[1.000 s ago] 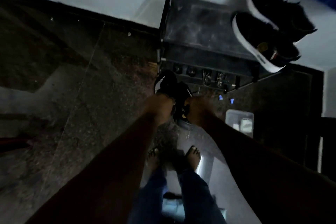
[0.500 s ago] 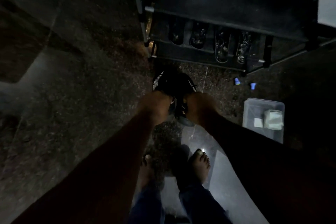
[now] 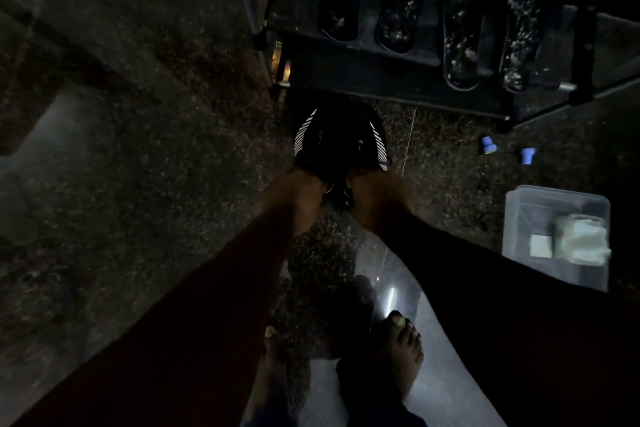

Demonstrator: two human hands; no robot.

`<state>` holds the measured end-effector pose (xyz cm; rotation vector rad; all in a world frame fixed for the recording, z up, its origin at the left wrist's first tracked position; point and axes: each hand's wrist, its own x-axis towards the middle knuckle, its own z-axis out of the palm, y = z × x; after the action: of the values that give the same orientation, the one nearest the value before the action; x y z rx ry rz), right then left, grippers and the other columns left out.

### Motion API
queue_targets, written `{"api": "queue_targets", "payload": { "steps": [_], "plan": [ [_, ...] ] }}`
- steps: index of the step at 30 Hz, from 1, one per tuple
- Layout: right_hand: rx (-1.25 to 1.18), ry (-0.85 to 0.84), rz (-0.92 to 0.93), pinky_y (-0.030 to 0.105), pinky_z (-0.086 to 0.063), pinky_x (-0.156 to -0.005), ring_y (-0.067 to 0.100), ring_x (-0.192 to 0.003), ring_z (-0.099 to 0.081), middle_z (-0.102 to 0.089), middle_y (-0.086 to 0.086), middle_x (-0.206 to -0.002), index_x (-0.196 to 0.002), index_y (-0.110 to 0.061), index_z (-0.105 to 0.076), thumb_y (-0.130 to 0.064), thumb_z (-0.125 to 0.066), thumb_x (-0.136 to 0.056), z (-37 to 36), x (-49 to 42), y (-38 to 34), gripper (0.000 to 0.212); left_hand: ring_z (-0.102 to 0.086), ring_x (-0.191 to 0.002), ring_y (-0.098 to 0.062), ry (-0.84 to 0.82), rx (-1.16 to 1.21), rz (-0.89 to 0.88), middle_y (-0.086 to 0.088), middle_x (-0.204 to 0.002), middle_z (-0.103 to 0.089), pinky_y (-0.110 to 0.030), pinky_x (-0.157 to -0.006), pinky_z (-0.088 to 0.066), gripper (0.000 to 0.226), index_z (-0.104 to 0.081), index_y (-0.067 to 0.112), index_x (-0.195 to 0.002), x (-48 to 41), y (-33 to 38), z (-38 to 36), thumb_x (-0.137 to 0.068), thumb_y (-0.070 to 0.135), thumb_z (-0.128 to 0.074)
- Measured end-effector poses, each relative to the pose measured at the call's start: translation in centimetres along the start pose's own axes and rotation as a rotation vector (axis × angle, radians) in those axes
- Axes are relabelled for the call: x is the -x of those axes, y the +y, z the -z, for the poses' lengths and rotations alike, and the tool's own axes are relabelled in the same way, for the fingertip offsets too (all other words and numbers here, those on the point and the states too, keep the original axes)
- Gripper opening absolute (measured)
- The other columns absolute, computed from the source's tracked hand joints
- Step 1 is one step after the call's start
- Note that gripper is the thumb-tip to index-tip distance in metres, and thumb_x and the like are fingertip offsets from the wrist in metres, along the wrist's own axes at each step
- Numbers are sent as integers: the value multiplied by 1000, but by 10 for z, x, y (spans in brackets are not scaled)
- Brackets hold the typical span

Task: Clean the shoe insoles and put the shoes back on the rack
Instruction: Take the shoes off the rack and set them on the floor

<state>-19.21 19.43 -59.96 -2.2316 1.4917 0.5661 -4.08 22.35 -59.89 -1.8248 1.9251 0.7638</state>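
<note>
A pair of black shoes with white striped sides (image 3: pixel 341 139) sits side by side just in front of the dark shoe rack (image 3: pixel 391 69). My left hand (image 3: pixel 300 198) grips the heel of the left shoe. My right hand (image 3: pixel 375 199) grips the heel of the right one. The fingers of both hands are hidden behind the heels. Several sparkly sandals (image 3: pixel 460 42) lie on the rack's lower shelf. The scene is very dark.
A clear plastic box (image 3: pixel 554 204) holding white cloths stands on the floor at the right. Two small blue caps (image 3: pixel 488 146) lie near the rack's right foot. My bare feet (image 3: pixel 403 354) stand on the speckled stone floor below my arms.
The camera has dropped closer to the floor and rack; the shoes on top of the rack have left the view. Both hands keep their hold on the black pair.
</note>
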Motion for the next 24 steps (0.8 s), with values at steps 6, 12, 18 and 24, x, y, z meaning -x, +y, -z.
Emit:
{"api": "queue_targets", "payload": {
  "steps": [6,12,18,24],
  "plan": [
    [-80,-46,33,43,-56,-85,38,-109,-67,-69,10,-118,-120,-21,-64,-33,-67,-90,-26,-12,-8,32,-60,-123,-36,-90,84,137,-18,-133,-63,-41,-101,-48,34,-66,9,-130,-6,-12,-26,-105,24,-48],
    [-246,-80,9,43,-59,-87,35,-108,-67,-71,8,-111,-110,-23,-68,-34,-68,-88,-41,-20,-14,25,-61,-122,-38,-84,108,158,-21,-131,-65,-41,-100,-49,36,-68,8,-128,-13,-17,-41,-107,28,-48],
    [-260,-164,48,43,-57,-95,35,-117,-64,-69,11,-123,-119,-22,-71,-31,-70,-85,-20,-5,-7,35,-63,-120,-36,-84,-3,76,-18,-128,-65,-42,-101,-51,31,-66,8,-124,5,-2,-25,-102,21,-48],
    [-253,-147,-38,42,-57,-89,37,-114,-64,-67,14,-121,-122,-17,-66,-40,-62,-93,53,40,15,38,-62,-119,-33,8,-68,-84,-11,-128,-65,-40,-96,-53,37,-61,15,-134,40,48,79,-99,23,-54]
  ]
}}
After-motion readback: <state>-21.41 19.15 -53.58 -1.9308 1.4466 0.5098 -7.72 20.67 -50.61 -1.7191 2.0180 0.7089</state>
